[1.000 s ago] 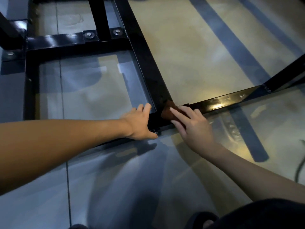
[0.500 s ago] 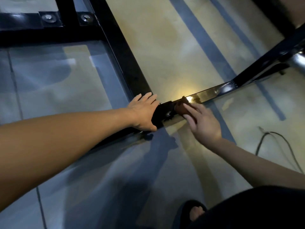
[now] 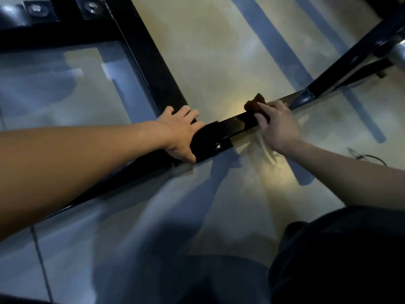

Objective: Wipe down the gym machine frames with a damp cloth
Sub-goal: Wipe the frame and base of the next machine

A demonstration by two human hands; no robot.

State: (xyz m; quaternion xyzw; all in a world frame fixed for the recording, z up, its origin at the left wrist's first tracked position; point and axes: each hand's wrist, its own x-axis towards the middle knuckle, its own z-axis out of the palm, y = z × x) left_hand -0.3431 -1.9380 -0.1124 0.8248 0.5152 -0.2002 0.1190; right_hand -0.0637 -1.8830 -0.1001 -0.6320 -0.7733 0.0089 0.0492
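Black square-tube metal frame (image 3: 151, 62): glossy paint, smooth, catching highlights. Dark brown cloth (image 3: 254, 104) lying on it: soft, matt, crumpled. Pale polished floor (image 3: 219, 51) beneath the frame: smooth, reflective sheen.

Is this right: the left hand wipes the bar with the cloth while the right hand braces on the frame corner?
No, the hands are swapped. The head view shows the right hand pressing the cloth on the bar, while the left hand braces on the frame corner.
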